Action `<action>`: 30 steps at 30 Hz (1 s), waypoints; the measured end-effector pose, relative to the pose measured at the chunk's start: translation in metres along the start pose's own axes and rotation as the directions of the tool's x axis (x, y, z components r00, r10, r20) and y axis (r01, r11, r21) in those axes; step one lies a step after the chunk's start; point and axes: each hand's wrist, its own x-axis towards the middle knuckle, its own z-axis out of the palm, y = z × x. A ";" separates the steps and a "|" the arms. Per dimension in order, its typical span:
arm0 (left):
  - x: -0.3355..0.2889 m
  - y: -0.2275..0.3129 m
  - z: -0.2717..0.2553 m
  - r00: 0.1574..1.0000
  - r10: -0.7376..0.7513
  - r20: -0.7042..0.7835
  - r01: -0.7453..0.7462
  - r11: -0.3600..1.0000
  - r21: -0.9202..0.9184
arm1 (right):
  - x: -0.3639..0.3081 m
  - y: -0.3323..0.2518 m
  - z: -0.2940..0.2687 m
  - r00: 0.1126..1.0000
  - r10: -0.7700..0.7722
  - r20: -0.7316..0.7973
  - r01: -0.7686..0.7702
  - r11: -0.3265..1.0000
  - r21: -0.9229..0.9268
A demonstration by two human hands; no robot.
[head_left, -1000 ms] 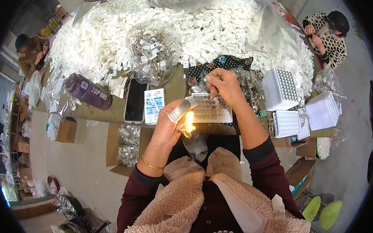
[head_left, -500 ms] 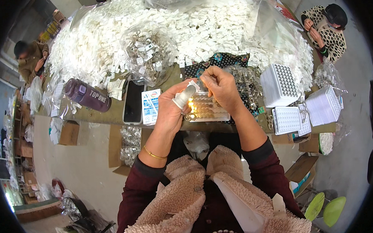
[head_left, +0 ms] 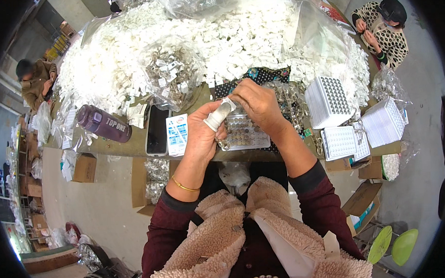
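Observation:
My left hand (head_left: pixel 203 126) is closed, pinching a small white tag (head_left: pixel 232 103) at its fingertips. A white cover with a grey, worn tip (head_left: pixel 220 115) seems to sit over its thumb. Below these fingers, a shiny metal loop (head_left: pixel 225 144) shows at the tray's edge. My right hand (head_left: pixel 258 103) is closed too, its fingertips pinched together against the tag; whatever they grip is too small to make out. Beneath both hands lies a clear tray (head_left: pixel 252 145) with rows of small round metallic pieces, partly hidden by my hands.
Heaped white tags (head_left: pixel 257 33) cover the table's far part. A bag of tagged metal pieces (head_left: pixel 172 71), purple bottle (head_left: pixel 103 123), phone (head_left: pixel 158 131) and blue-white packet (head_left: pixel 177 135) stand left. White tray stacks (head_left: pixel 325 102) are at right. Two people sit at the far sides.
My right fingertips have come down and left to meet the tag in my left hand. The bright yellow glow over the tray is gone. The view has shifted slightly.

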 end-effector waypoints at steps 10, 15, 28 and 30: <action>0.003 0.007 -0.007 0.998 -0.055 0.030 0.055 0.998 0.006 | 0.009 0.005 0.005 0.988 -0.093 0.119 0.111 0.982 -0.154; -0.004 0.014 -0.008 0.999 -0.041 0.029 0.041 0.999 0.009 | 0.002 -0.001 0.006 0.853 0.513 0.095 -0.509 0.779 0.366; -0.014 0.016 -0.017 0.983 -0.118 0.142 0.133 0.986 -0.098 | 0.005 -0.026 -0.004 0.872 0.395 0.289 -0.483 0.602 0.636; -0.014 0.015 -0.017 0.984 -0.101 0.149 0.117 0.988 -0.100 | 0.005 -0.028 -0.005 0.885 0.369 0.284 -0.460 0.595 0.659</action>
